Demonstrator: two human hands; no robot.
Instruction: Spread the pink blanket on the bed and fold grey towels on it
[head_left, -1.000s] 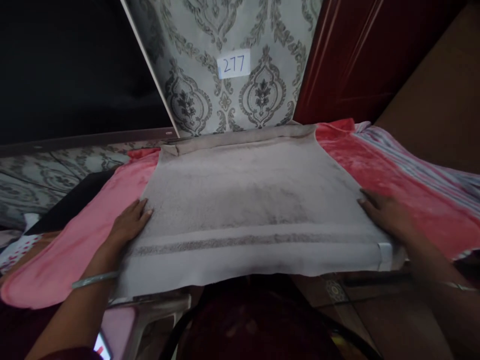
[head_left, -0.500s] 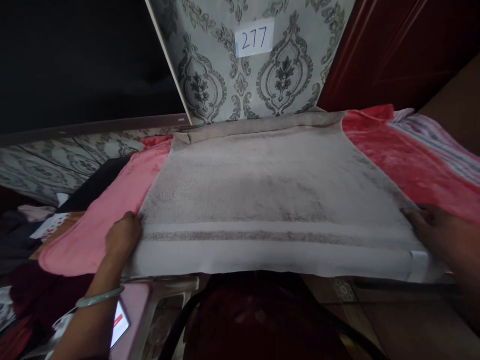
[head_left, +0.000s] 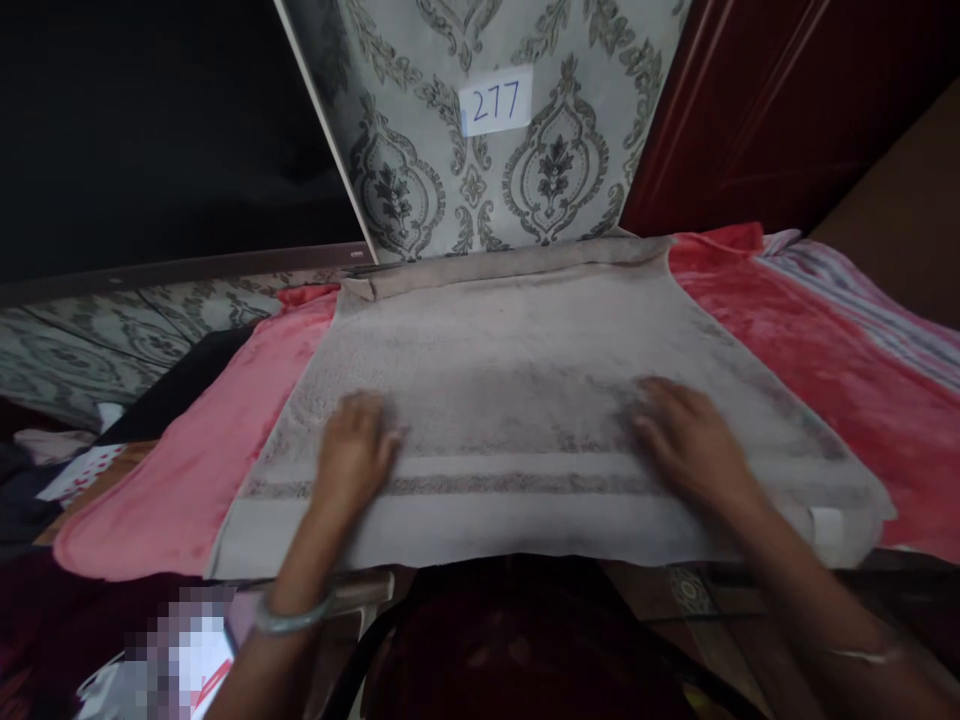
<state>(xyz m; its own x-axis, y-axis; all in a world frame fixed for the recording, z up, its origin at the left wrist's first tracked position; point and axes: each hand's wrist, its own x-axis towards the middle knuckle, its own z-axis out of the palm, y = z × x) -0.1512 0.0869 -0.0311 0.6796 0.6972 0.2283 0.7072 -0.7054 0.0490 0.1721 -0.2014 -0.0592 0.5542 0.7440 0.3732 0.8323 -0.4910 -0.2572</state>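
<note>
A grey towel [head_left: 510, 350] with a plush surface lies spread flat on the table, its near edge at the table's front. My left hand [head_left: 354, 450] rests on or just over its left part, palm down, thumb apart from the fingers. Over the right part is my right hand [head_left: 690, 440], also palm down with fingers stretched out and blurred by motion. Neither hand holds anything. A small white label [head_left: 827, 526] shows at the towel's near right corner.
Pink cloth [head_left: 172, 460] sticks out on the left and red cloth [head_left: 795, 370] on the right, with striped fabric [head_left: 877, 300] beyond. A dark screen [head_left: 150, 130] stands at the back left. A paper marked 277 [head_left: 496, 101] is on the wall.
Both hands have let go of the towel's side edges and moved inward onto its surface. The near corners now lie spread out, and the view has shifted slightly.
</note>
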